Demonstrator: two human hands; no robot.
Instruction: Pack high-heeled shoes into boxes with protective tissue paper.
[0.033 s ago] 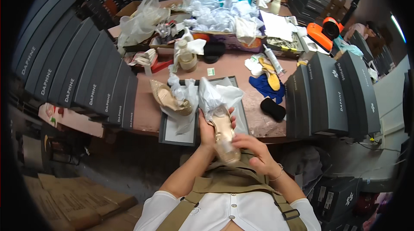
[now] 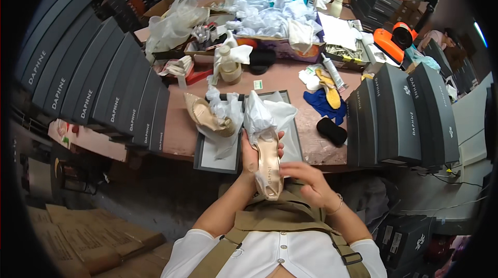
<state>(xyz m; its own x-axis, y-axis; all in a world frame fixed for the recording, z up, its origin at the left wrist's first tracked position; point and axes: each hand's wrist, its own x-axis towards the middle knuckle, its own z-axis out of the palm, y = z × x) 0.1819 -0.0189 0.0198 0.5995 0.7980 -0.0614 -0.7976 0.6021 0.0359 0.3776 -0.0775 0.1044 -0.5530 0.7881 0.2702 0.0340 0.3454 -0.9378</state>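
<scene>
My left hand (image 2: 250, 154) is wrapped around the middle of a beige shoe (image 2: 269, 163), its insole facing up. White tissue paper (image 2: 259, 117) fills the shoe's far end, while the near end points at my apron. Beside the shoe's right edge is my right hand (image 2: 311, 182), fingers stretched toward it and holding nothing; whether the fingertips touch it is hard to tell. The other shoe (image 2: 206, 115), beige with a glittery part, lies at the left on tissue over an open grey shoebox (image 2: 198, 151). More white paper (image 2: 280, 114) lies in the box's right half.
Grey shoeboxes stand in a row at the left (image 2: 122, 88) and more at the right (image 2: 397, 122). On the pink table (image 2: 179, 140) are a black pad (image 2: 331, 131), a blue cloth (image 2: 320, 102), a white tube (image 2: 333, 71) and a bottle (image 2: 226, 60). Crumpled tissue (image 2: 267, 16) is heaped behind.
My right hand has moved off the shoe's near end to its right side, so the insole shows more fully. My left hand keeps its hold on the shoe.
</scene>
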